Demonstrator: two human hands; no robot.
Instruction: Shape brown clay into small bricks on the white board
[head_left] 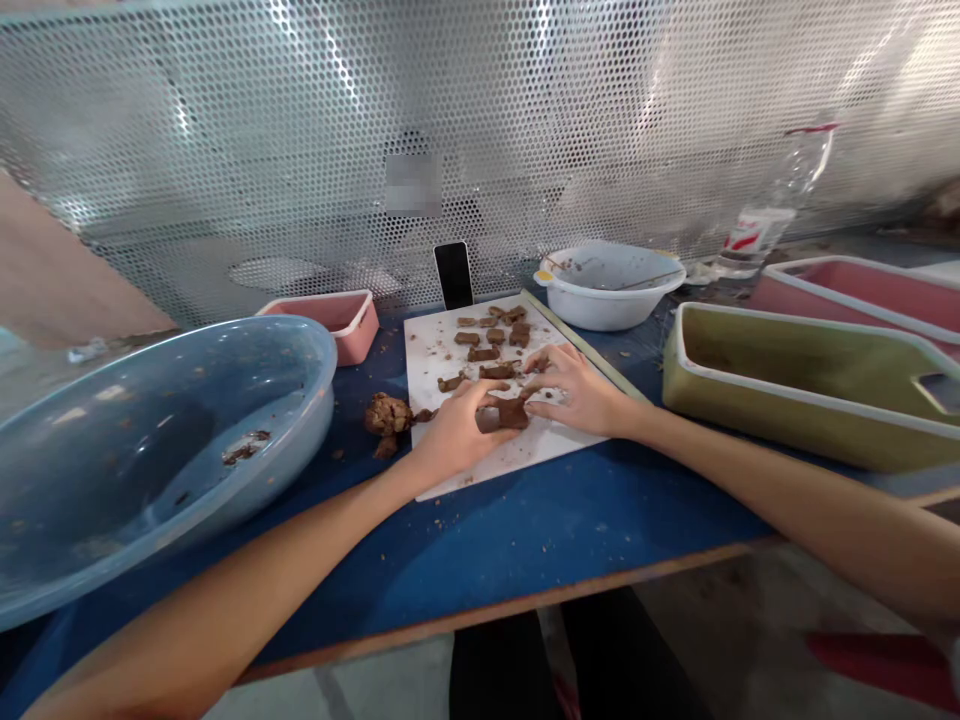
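One brown clay block (513,413), left hand (459,428) and right hand (576,392) grips pinching opposite sides, presumably for steadiness, over white board (424,352) bearing clay pieces (484,354).

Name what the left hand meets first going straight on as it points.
The left hand would first meet the brown block it seems to touch, then probably the right hand.
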